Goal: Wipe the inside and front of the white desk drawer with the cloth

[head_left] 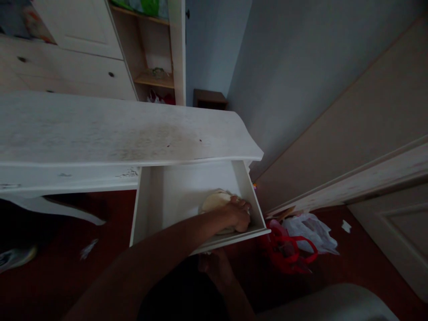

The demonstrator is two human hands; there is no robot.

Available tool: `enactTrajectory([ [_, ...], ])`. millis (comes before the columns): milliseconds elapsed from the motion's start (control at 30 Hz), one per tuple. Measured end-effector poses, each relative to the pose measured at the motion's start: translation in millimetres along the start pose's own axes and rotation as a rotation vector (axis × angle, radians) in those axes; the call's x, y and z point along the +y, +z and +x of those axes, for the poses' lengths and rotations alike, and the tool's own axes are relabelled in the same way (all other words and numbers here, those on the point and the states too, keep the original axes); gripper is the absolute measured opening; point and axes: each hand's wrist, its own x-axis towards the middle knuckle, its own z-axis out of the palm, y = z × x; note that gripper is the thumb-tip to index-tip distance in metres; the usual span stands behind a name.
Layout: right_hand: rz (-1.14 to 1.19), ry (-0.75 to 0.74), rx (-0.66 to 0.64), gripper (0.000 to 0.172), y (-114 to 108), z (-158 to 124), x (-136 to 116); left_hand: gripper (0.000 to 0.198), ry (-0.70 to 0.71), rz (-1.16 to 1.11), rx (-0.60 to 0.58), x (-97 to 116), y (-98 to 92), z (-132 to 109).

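A white drawer (187, 183) is pulled out from a white table (140, 129) with a scalloped edge and brownish stains on its top. My left hand (240, 215) reaches into the drawer's right front corner. It is closed on a cream-coloured cloth (216, 201), bunched against the drawer bottom. Below the drawer's front panel, my right hand (214, 263) touches the underside with its fingers curled. That hand is in shadow and partly hidden by the panel.
A wall stands close on the right. On the red floor lie a red bag (290, 254) and a white plastic bag (312, 232). Behind the table are a white cabinet (83, 33) and open shelves (155, 80). A shoe (18, 258) shows at far left.
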Motion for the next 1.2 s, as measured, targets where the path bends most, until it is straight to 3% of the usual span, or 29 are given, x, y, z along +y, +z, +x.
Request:
enactTrajectory([
  [200,0.023,-0.006,0.017,0.029,-4.5,4.5,4.2,0.024,0.035,0.125,-0.021,-5.8,-6.6,-31.2],
  [367,0.036,-0.015,-0.018,0.031,-7.0,4.4,4.6,0.023,0.072,0.116,0.052,-25.5,4.3,-73.0],
  [600,0.065,0.012,-0.018,0.030,-14.0,5.6,6.0,0.026,0.014,0.064,0.070,-50.8,15.4,-136.7],
  [700,0.086,0.038,-0.005,0.029,-17.6,5.2,5.9,0.040,-0.024,0.054,-0.011,-62.8,10.6,-162.5],
  [833,0.074,0.041,-0.022,0.028,-17.9,2.9,3.1,0.076,-0.063,-0.014,-0.162,-80.5,4.0,-189.8],
  [933,0.066,0.034,-0.027,0.026,-15.5,0.8,0.7,0.098,-0.142,-0.023,-0.146,-88.4,12.0,-200.6],
  [1100,0.065,0.033,0.005,0.028,-13.7,0.4,-0.2,0.104,-0.186,0.131,0.121,-85.8,34.8,-203.4],
  [1200,0.067,0.046,0.000,0.027,-13.7,0.3,0.2,0.107,-0.158,0.221,0.087,-86.6,34.8,-201.6],
])
